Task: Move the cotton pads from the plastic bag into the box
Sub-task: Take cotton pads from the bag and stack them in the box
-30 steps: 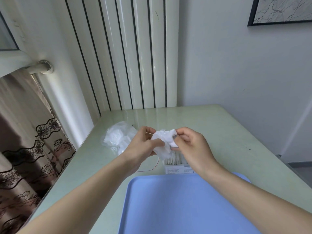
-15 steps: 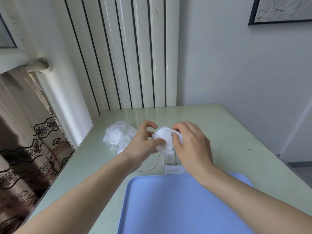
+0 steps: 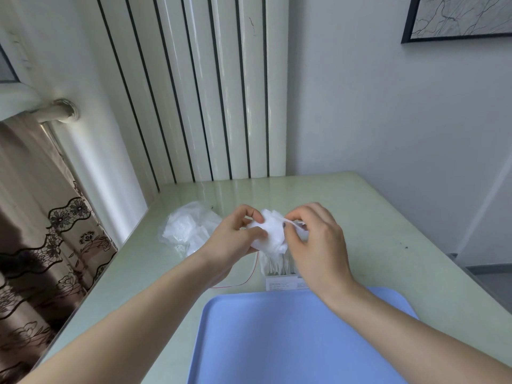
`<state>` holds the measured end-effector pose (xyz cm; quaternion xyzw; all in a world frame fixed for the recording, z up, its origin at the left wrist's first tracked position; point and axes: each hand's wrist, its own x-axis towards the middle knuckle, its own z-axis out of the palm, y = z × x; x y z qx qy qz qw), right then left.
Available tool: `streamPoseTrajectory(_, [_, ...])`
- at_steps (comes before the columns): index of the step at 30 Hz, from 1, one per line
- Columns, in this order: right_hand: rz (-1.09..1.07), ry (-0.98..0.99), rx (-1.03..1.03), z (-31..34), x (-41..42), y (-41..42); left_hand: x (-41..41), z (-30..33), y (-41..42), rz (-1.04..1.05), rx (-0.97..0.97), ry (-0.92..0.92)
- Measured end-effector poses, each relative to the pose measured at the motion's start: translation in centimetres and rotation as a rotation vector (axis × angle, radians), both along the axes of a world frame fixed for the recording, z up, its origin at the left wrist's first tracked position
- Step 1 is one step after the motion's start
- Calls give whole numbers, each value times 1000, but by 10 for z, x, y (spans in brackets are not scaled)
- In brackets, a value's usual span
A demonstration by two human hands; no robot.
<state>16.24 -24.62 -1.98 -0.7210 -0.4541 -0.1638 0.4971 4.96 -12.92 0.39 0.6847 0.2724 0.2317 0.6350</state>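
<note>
A white plastic bag of cotton pads [image 3: 270, 235] is held up over the table between both hands. My left hand [image 3: 235, 239] grips its left side. My right hand [image 3: 315, 239] pinches the bag's top edge between thumb and forefinger. Right below the bag stands a clear box [image 3: 277, 266] with white contents and a label on its front; my right hand hides part of it. A thin red string [image 3: 250, 275] trails from the bag down onto the table.
A crumpled clear plastic wrapper [image 3: 188, 231] lies on the pale green table [image 3: 388, 245] to the left of my hands. A blue tray [image 3: 291, 342] sits at the near edge. A white radiator [image 3: 207, 92] and curtain [image 3: 41, 231] stand behind and left.
My right hand has shifted from covering the bag's top to pinching its edge and pulling it rightward. The left hand keeps its grip in nearly the same spot.
</note>
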Motion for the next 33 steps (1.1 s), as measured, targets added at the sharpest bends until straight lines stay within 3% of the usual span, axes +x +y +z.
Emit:
streamPoseTrajectory(3, [-122,-123,3,6,3,1,3,0,0,-19,0,13])
streamPoseTrajectory(6, [-66,-244,-82,4,3,3,8,2,-2,-46,-9,2])
streamPoseTrajectory(12, [185,-112,-142,-8,15,-3,17,2,-1,-23,-134,-22])
streamPoseTrajectory(17, [275,-19,-153,-6,24,-11,24,-3,-2,3,-20,39])
streamPoseTrajectory(20, [279,213,-71,-1,31,-15,30,-3,0,18,-7,54])
streamPoseTrajectory(23, [253,734,-89,4,43,-11,38,1,0,16,-38,28])
streamPoseTrajectory(26, [422,1258,-123,8,54,-6,50,4,-5,1,-58,5])
streamPoseTrajectory(28, [476,1346,-95,11,60,-4,59,4,-6,-7,-33,16])
streamPoseTrajectory(33, [321,1270,-105,15,77,4,71,3,2,-8,246,202])
